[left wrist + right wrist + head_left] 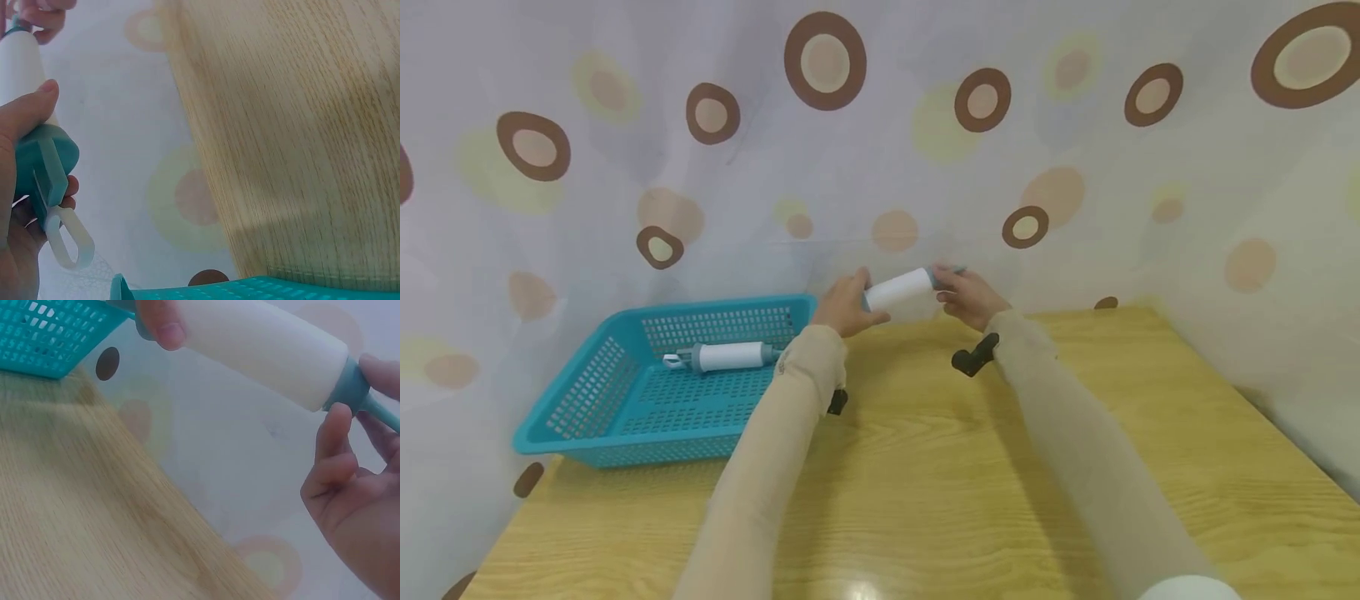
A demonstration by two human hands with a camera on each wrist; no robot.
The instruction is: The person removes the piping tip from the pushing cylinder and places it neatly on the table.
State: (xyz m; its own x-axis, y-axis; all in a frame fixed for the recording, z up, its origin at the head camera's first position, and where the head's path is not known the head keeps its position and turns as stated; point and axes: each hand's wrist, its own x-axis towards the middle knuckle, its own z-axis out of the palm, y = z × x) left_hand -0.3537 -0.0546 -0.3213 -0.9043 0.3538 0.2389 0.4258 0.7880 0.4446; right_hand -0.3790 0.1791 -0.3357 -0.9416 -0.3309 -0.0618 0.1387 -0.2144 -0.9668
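Note:
A white tube with teal end pieces (898, 289) is held up between both hands near the back edge of the table. My left hand (844, 306) grips one end. In the left wrist view that end has a wide teal cap (65, 150) with a flat tab and a white loop (86, 245). At the other end, my right hand (967, 298) pinches the teal collar (347, 386), which narrows into a thin stem (382, 414). A similar white tube (731, 357) lies in the teal basket (647, 447), left of my left hand.
The wood-grain table (917, 492) runs up to a pale wall covering (880, 158) printed with brown and peach spots. The perforated basket sits at the table's left side, its right rim close to my left forearm.

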